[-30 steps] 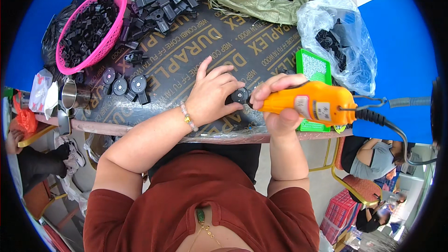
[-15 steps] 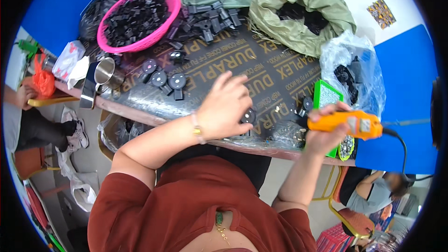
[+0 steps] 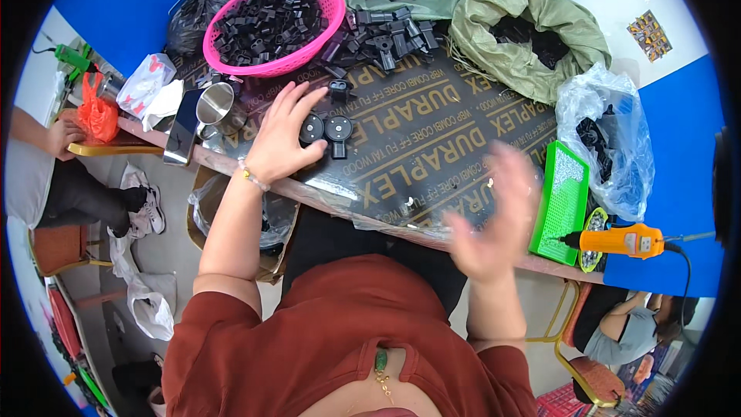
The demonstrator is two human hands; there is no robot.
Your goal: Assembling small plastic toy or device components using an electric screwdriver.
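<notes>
My left hand (image 3: 282, 139) is over the left part of the table, fingers stretched and apart. It partly covers a cluster of black round-headed parts; beside its thumb and fingertips are one round-headed part (image 3: 338, 130) and another (image 3: 312, 128). What lies under the palm is hidden. My right hand (image 3: 494, 220), blurred by motion, is above the table's front edge with thumb and fingers apart and nothing visible in it. To its right, an orange electric screwdriver (image 3: 621, 241) hangs by its cord, tip over a green tray (image 3: 549, 208) of small silvery pieces.
A pink basket (image 3: 340, 11) of black parts stands at the back left, near a loose pile (image 3: 394, 38). Behind are green sacks (image 3: 475, 11) and a clear plastic bag (image 3: 629, 147). A metal mug (image 3: 216, 104) stands left. Another person's hand (image 3: 63, 137) is at far left.
My right hand has let go of the screwdriver, which now hangs at the right. My left hand has moved left to the round-headed parts. The part formerly beneath it near the front edge is gone.
</notes>
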